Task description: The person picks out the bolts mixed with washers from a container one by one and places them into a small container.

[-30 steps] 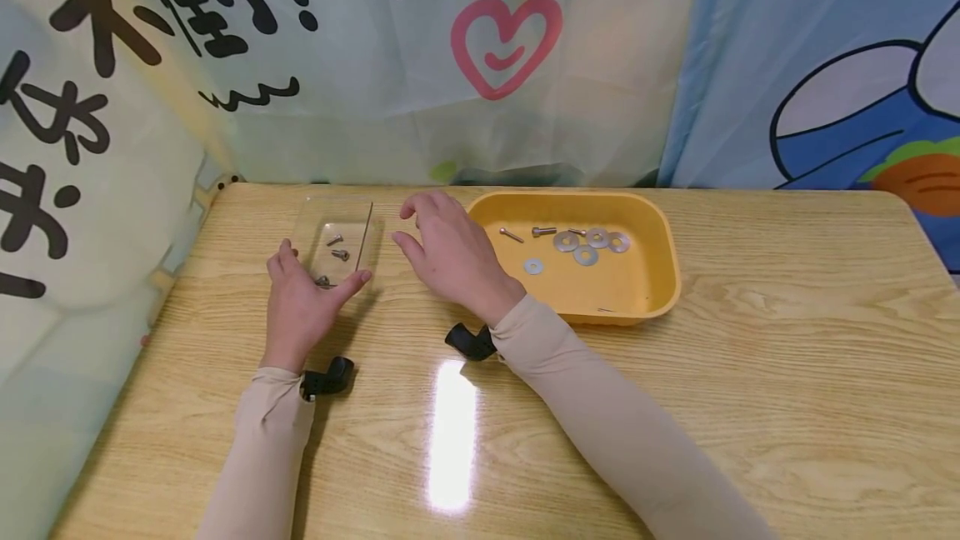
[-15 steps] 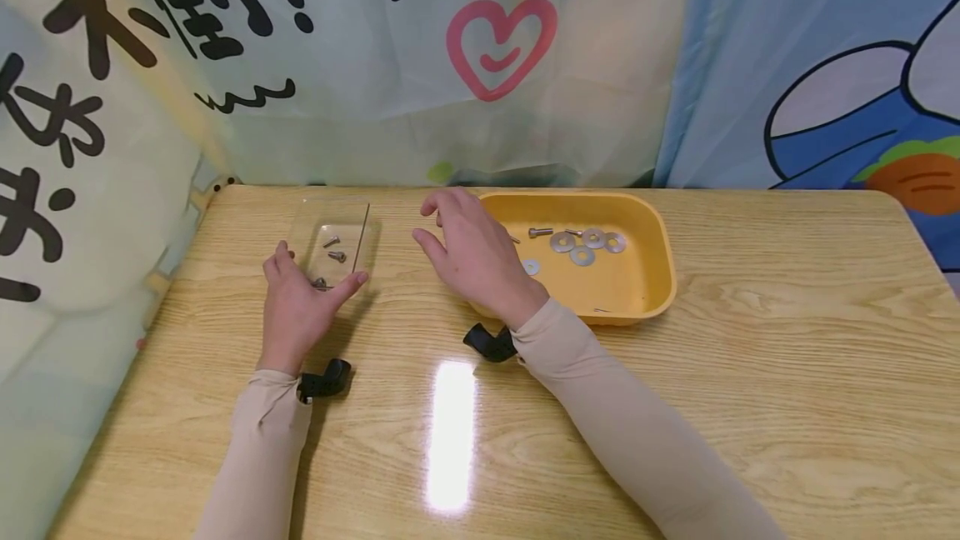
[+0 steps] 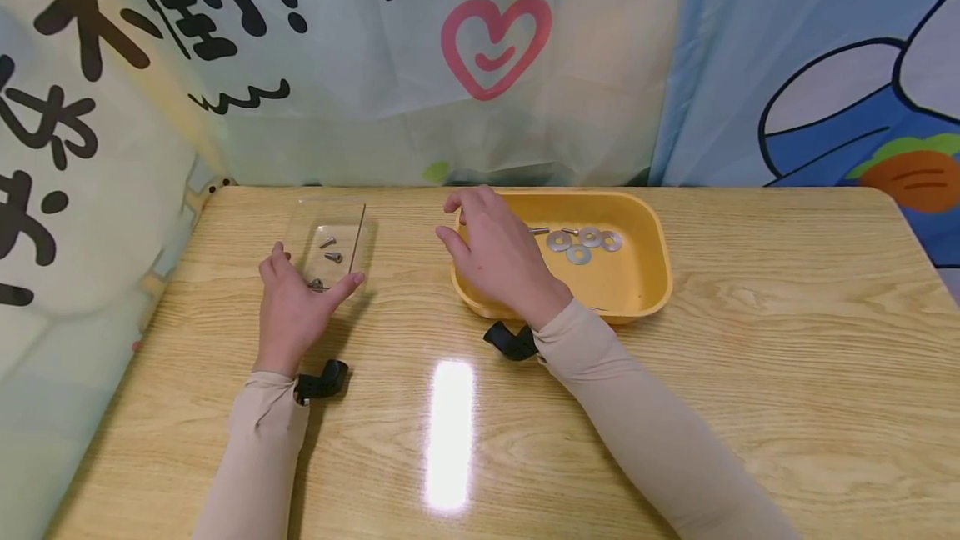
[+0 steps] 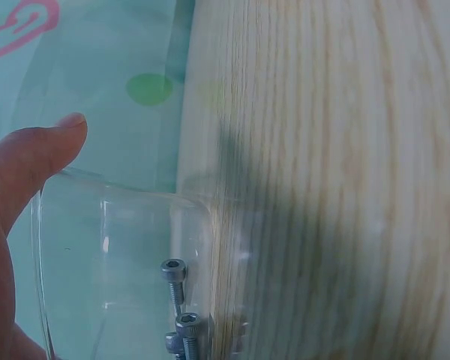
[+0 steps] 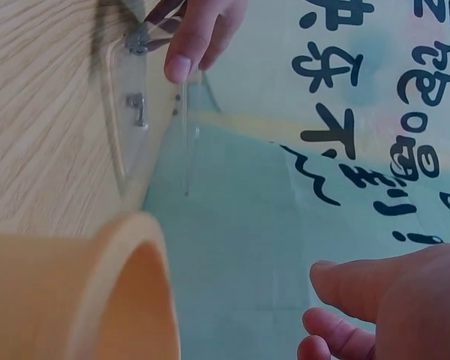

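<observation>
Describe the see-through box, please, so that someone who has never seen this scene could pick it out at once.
On the wooden table, look left of the yellow tray. There the person's left hand grips a see-through box with three screws inside. Its clear, colourless walls set it apart from the tray, which is opaque yellow.
</observation>
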Demonstrator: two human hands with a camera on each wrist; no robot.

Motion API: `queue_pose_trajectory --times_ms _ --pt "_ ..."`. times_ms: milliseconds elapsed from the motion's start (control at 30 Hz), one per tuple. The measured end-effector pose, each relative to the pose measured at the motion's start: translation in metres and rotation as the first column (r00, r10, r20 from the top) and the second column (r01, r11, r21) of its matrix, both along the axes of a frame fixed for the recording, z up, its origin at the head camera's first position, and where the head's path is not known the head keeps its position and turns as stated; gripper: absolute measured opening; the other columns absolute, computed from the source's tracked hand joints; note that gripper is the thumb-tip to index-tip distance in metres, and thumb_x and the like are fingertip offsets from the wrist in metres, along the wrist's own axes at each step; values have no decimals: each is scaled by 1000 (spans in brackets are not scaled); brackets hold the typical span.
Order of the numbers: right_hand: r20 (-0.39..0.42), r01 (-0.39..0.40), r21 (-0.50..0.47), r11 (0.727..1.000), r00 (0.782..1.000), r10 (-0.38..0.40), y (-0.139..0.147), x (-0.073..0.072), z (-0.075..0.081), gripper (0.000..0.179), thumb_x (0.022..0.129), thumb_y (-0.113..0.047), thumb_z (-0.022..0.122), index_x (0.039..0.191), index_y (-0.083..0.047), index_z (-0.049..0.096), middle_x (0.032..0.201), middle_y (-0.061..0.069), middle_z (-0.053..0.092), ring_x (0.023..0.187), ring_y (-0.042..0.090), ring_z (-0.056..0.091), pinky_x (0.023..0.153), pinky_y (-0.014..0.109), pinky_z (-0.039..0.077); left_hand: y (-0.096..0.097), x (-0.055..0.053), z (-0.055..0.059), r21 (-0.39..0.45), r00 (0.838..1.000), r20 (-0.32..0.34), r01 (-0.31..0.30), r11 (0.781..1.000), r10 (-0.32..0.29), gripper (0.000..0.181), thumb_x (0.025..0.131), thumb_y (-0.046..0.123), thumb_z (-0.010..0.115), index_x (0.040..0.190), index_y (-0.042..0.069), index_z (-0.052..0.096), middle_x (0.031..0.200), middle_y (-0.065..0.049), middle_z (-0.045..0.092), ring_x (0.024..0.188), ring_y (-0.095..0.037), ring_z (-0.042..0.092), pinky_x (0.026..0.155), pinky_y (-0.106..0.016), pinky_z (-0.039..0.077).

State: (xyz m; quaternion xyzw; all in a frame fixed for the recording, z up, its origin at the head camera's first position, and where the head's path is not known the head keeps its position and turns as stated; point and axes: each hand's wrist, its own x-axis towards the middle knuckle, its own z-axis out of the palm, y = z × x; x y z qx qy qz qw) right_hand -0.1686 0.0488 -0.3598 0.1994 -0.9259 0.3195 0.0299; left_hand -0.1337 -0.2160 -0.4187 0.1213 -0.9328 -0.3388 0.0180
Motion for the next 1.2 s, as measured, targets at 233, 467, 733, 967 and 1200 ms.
queue_pose_trajectory --times_ms 233,467,733,967,1200 --pt "7 29 2 1000 1000 -29 12 -2 1 33 102 -27 60 124 -3 58 111 14 57 97 24 56 73 37 49 0 0 0 7 1000 4 -4 1000 4 125 81 67 72 158 -5 5 148 -31 28 106 -46 54 94 -58 45" --pt "3 44 17 999 999 -44 26 -6 5 32 102 -25 60 122 -1 58 112 15 57 98 26 55 73 39 49 1 0 0 -4 1000 0 -5 1000 5 125 81 66 73 158 -6 4 147 -31 28 107 -48 53 95 -58 44" --pt "14 56 65 996 998 -57 40 -14 13 32 102 -24 61 123 0 59 115 16 57 103 28 53 81 42 49 1 -1 0 -3 1000 4 -11 1000 11 125 81 66 73 158 -5 4 148 -31 28 110 -49 52 97 -59 43" --pt "33 63 93 994 997 -67 52 -23 16 32 101 -23 63 122 1 58 112 16 57 100 29 51 87 43 46 1 0 1 0 1000 7 -13 1000 13 125 81 66 73 158 -4 4 148 -31 28 109 -48 53 96 -59 43" --pt "40 57 144 988 997 -64 64 -34 10 29 101 -23 63 119 0 58 110 16 55 99 30 50 86 44 46 2 0 2 11 1000 7 -15 1000 15 124 81 63 74 158 -5 4 148 -31 28 111 -48 52 97 -59 43"
